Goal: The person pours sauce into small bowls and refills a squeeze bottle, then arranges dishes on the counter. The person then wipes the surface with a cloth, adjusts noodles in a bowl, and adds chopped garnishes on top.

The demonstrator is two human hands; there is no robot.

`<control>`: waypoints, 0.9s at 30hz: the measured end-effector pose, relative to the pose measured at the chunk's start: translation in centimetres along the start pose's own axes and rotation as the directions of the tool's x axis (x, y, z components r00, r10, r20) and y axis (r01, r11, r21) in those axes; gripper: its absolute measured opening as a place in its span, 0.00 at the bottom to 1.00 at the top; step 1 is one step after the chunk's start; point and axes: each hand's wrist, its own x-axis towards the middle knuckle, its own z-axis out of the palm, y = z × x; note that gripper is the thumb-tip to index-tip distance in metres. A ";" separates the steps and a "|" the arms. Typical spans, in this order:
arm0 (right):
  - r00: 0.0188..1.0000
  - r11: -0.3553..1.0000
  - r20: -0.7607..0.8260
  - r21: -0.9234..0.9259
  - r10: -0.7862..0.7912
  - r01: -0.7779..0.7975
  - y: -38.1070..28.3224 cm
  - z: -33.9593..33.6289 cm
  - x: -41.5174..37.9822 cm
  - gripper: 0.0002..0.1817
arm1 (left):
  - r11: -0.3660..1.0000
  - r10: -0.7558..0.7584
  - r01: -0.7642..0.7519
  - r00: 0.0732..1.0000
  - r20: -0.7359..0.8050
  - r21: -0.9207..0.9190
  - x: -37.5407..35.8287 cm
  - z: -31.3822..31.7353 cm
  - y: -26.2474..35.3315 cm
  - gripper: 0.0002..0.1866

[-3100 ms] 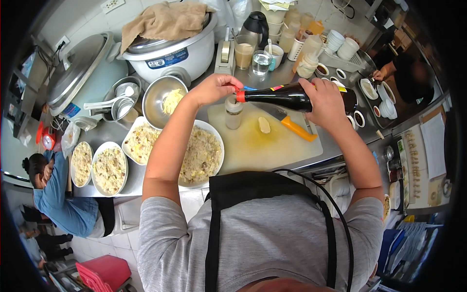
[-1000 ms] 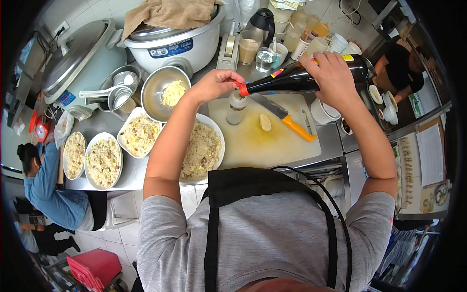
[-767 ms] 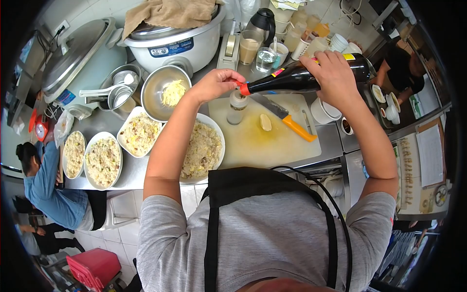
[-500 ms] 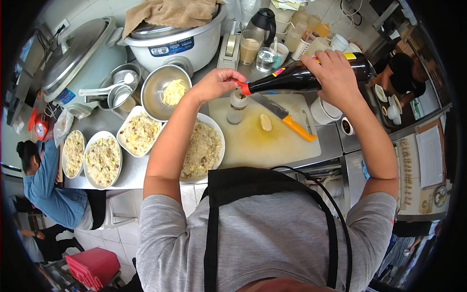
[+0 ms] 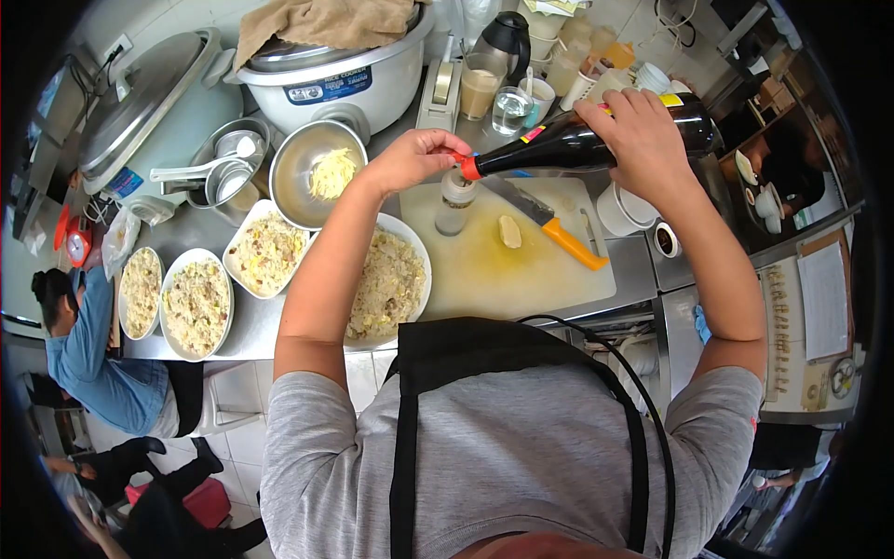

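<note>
My right hand [image 5: 641,140] grips a large dark sauce bottle [image 5: 559,145], tilted nearly level with its red neck pointing left. Below the bottle's mouth, a small clear shaker-like container [image 5: 453,207] stands upright on the cutting board [image 5: 549,289]. My left hand [image 5: 417,160] is closed, thumb and fingers pinching the bottle's red cap [image 5: 459,157] beside the mouth. Dark liquid shows in the upper part of the container. To its right on the board lie a pale peeled piece of food [image 5: 509,232] and an orange-handled knife [image 5: 572,244].
A large bowl of fried rice [image 5: 389,284] sits left of the board, with several more rice dishes [image 5: 197,303] beyond. A steel bowl [image 5: 285,179] holds yellow shreds. A rice cooker [image 5: 335,88] and glasses [image 5: 510,112] line the back. A person in blue [image 5: 116,359] sits at left.
My hands and the bottle stay almost in place. Dark liquid is now visible in the container's upper part. At lower left, another person has moved in front of the red bin.
</note>
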 end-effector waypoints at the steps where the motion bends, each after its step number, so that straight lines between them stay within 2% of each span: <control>1: 1.000 1.000 0.000 0.000 -0.002 0.002 0.0 0.0 0.0 0.34 | 1.000 -0.006 0.006 1.000 -0.001 0.000 0.0 0.0 0.0 0.10; 5: 1.000 1.000 0.007 0.003 -0.005 0.005 0.0 -0.1 0.2 0.33 | 1.000 -0.026 0.026 1.000 -0.005 0.007 -0.1 0.1 0.2 0.10; 8: 1.000 0.999 -0.024 0.040 -0.002 0.003 0.1 0.3 0.2 0.38 | 1.000 -0.022 0.022 1.000 -0.003 0.008 -0.1 0.1 0.1 0.10; 17: 0.999 1.000 -0.020 0.001 -0.025 0.025 0.1 0.0 0.6 0.39 | 0.999 -0.034 0.034 0.999 -0.006 -0.019 -0.3 0.1 0.0 0.10; 20: 0.997 0.999 -0.062 0.000 -0.049 0.049 0.0 -0.4 0.7 0.30 | 0.999 -0.025 0.025 1.000 -0.001 -0.028 -0.4 0.0 -0.3 0.10; 27: 0.996 0.998 -0.064 -0.016 -0.057 0.056 -0.1 -0.7 0.9 0.29 | 0.999 -0.016 0.016 1.000 -0.003 -0.039 -0.5 0.1 -0.3 0.11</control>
